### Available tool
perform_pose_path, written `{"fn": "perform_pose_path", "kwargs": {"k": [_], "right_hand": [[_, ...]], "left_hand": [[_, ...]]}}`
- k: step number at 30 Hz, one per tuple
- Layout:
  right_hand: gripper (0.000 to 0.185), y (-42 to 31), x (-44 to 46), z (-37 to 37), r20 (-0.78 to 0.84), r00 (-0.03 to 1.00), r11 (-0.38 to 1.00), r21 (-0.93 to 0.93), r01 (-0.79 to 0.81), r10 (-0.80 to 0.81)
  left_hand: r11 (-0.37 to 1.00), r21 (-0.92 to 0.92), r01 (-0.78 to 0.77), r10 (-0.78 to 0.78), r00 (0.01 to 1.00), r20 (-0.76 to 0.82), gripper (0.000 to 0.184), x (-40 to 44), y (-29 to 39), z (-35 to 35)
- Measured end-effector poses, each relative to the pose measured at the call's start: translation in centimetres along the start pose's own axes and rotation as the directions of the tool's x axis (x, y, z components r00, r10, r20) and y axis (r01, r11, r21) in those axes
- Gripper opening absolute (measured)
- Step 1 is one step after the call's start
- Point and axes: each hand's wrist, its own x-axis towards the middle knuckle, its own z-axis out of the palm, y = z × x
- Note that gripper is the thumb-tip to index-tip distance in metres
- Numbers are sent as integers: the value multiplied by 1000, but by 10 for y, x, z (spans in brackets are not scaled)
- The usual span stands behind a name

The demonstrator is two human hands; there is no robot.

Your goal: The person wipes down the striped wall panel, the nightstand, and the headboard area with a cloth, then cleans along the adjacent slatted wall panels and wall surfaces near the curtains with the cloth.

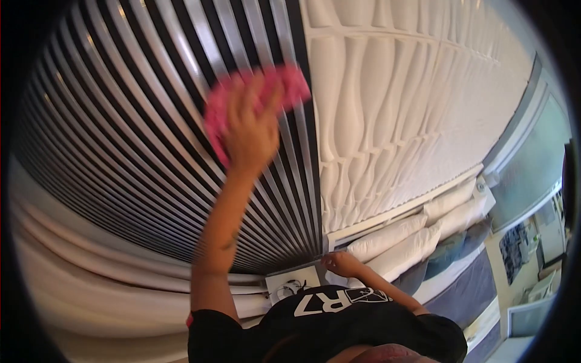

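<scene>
- Spreading its fingers over the pink cloth (221,115), in the head view, the left hand (251,130) holds it against the upper right part of the slats (175,121).
- Near the slats' lower right end, the right hand (343,264) has curled fingers; whether they grip anything, I cannot tell.
- Right of the slats: the white wall (387,103), with pillows (387,239) below it.
- Lower left of the slats: the curtain (121,290).
</scene>
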Motion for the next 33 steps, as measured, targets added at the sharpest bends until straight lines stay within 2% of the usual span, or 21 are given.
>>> {"fn": "perform_pose_path", "kwargs": {"k": [1,2,3,4,5,6,8,9,10,12,13,14,15,17,19,20,22,24,29,31,33], "right_hand": [[15,0,-5,2,-17,1000,999,-26,23,-23],[15,3,-10,6,-34,999,1000,-11,3,-3],[15,10,-14,10,-2,999,999,-18,-33,33],[15,14,-20,11,24,997,997,-27,-74,74],[15,9,-26,6,19,990,990,-28,-136,137],[15,10,-32,7,-6,984,984,-17,-177,177],[19,16,-38,6,-85,992,995,43,-90,94],[20,14,-40,4,-97,988,993,33,-117,120],[20,15,-39,3,-114,983,989,38,-143,147],[20,19,-39,5,-67,977,979,-6,-204,204],[20,18,-40,5,-88,980,984,27,-177,178],[19,22,-37,9,-69,975,978,24,-209,210],[19,17,-35,7,-53,972,973,14,-229,230],[20,11,-31,2,-23,971,972,11,-236,236],[19,11,-25,3,-30,982,983,8,-184,184],[17,11,-23,3,-59,992,994,13,-111,112],[14,17,-15,11,-44,984,983,-55,-174,172],[15,17,-13,11,-6,994,992,-53,-113,113],[15,16,-12,22,18,999,996,-85,-40,42],[15,13,-10,21,43,999,995,-95,-23,27],[15,8,-12,24,53,997,995,-90,-47,52]], "left_hand": [[998,38,-54,57,995,-79,58,39,-11,-12],[995,103,-18,35,985,-168,57,73,-24,-16],[976,198,-88,145,944,-296,46,115,-36,-26],[924,376,-71,214,911,-353,46,158,-64,-27],[941,334,47,89,921,-380,36,189,-36,-50],[957,289,37,80,921,-381,36,215,-31,-64],[960,277,50,60,926,-374,34,254,-45,-77],[969,243,45,51,926,-375,34,264,-59,-74],[999,49,20,-3,941,-337,34,268,-67,-72],[993,41,-111,118,912,-393,40,261,-67,-49],[951,242,-192,288,838,-464,53,231,-53,-39],[928,342,-147,259,915,-310,49,192,-45,-20],[860,509,36,79,976,-203,51,142,-7,-14],[972,214,-101,143,971,-192,44,67,9,10],[998,-27,-55,53,996,-78,44,-7,32,29],[994,-109,-1,6,999,44,46,-50,40,42],[968,-242,65,-4,969,245,51,-127,53,54],[947,-308,91,41,917,397,55,-186,60,65],[962,-274,3,88,943,320,63,-162,41,62],[975,-218,-43,100,961,258,67,-97,24,43],[991,-82,-103,109,991,78,60,-5,-1,12]]}}
